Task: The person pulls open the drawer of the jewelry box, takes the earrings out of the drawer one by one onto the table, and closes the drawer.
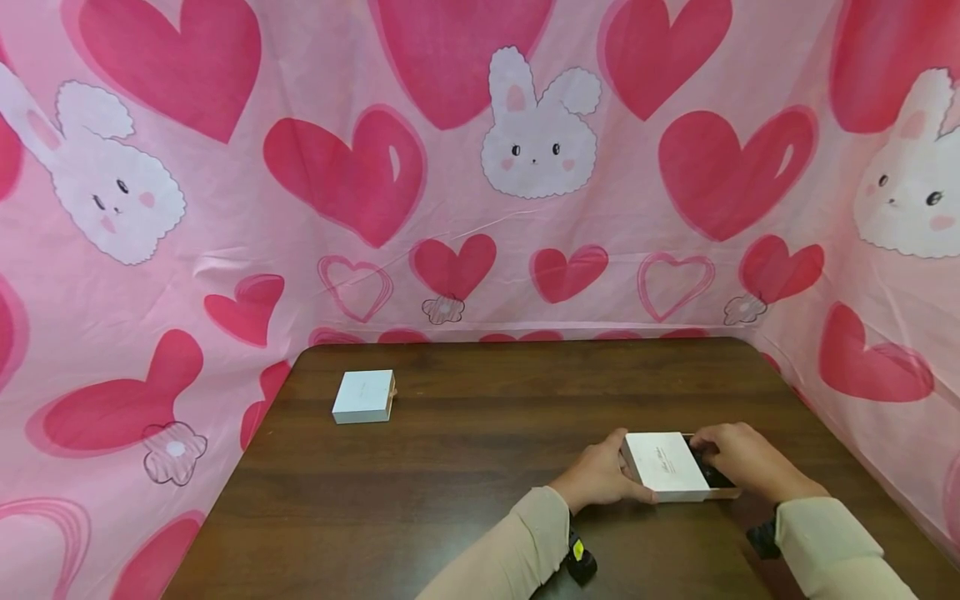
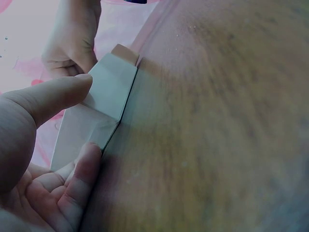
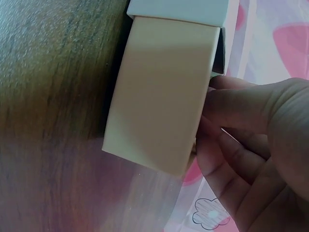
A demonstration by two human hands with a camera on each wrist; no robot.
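Note:
My left hand grips a white sliding box by its left end, thumb on the near side. In the left wrist view, the thumb and a finger lie against the white sleeve. A tan drawer is slid partway out of the sleeve's right end, and its dark interior shows. My right hand is at the drawer with fingers bent and fingertips dipping into it. What those fingertips touch is hidden, even in the right wrist view.
A second white box, closed, with a small tab on its right side, sits at the back left of the brown wooden table. Pink cloth printed with hearts and rabbits hangs behind the table and on both sides.

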